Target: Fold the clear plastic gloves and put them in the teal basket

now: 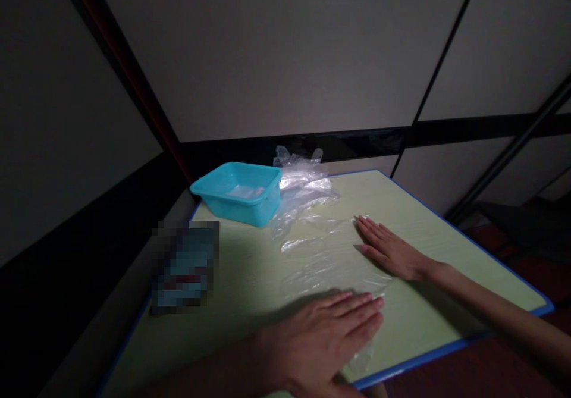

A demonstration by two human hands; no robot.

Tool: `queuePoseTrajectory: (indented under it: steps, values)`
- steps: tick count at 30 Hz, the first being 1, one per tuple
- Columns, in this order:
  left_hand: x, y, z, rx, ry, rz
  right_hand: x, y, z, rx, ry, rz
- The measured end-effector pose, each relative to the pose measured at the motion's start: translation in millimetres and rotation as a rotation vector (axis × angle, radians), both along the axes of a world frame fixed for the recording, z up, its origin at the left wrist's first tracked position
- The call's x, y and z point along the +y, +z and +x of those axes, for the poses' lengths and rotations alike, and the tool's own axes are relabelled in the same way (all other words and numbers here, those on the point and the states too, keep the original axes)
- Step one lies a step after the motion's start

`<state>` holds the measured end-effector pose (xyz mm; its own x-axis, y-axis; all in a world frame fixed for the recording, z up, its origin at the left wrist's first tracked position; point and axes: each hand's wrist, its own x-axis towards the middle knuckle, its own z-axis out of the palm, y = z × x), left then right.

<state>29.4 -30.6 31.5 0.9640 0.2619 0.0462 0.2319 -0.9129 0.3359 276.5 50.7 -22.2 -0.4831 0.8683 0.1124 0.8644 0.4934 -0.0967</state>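
A thin, clear plastic disposable glove (pixel 330 276) lies spread on the pale yellow-green table (pixel 241 267), its finger shapes faint and wrinkled. My left hand (pixel 332 332) is pressed flat over its near part, fingers stretched out toward the right, hiding some of the plastic. Farther back, my right hand (pixel 390 252) rests flat at the glove's right side, fingers pointing to the far left and thumb a little apart. Neither hand grips anything. Behind the glove is a loose, shiny pile of similar clear gloves (pixel 303 178), next to a turquoise plastic basin (pixel 267 207).
Some clear plastic shows inside the basin. A dark, blurred-out flat object (pixel 187 267) sits at the table's left edge. Blue edging (pixel 419 359) runs round the tabletop. Light wall panels (pixel 285 53) with black strips stand close behind and to the left.
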Motion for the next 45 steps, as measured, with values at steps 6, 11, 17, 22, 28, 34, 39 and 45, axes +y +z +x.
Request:
queuePoseTrajectory:
  steps: [6,11,17,22,28,34,39,45]
  values:
    - [-2.5,-9.3,1.9,0.004,-0.101,-0.005,-30.2,19.1,-43.3,0.060,0.121,0.036]
    - [-0.8,-19.1,2.8,-0.027,-0.116,0.037,-51.1,14.4,-74.2,0.043,0.268,0.004]
    - [0.6,-20.5,2.2,-0.041,-0.131,0.073,-33.9,4.1,-42.2,0.043,0.186,0.065]
    - [0.5,-26.3,1.2,-0.040,-0.143,0.200,-15.7,-3.2,-3.9,-0.016,0.086,0.072]
    - [0.1,-25.5,1.2,-0.015,-0.130,0.167,-2.1,-7.1,21.4,-0.037,0.006,0.031]
    - [0.4,-24.8,1.0,-0.020,-0.151,0.194,-0.8,3.6,30.5,0.016,0.042,-0.028]
    - [0.3,-25.1,-0.3,-0.032,-0.155,0.275,-25.9,26.8,33.4,0.039,0.214,-0.014]
    - [1.1,-25.1,1.7,-0.028,-0.162,0.288,-63.8,36.0,27.3,-0.028,0.373,0.034]
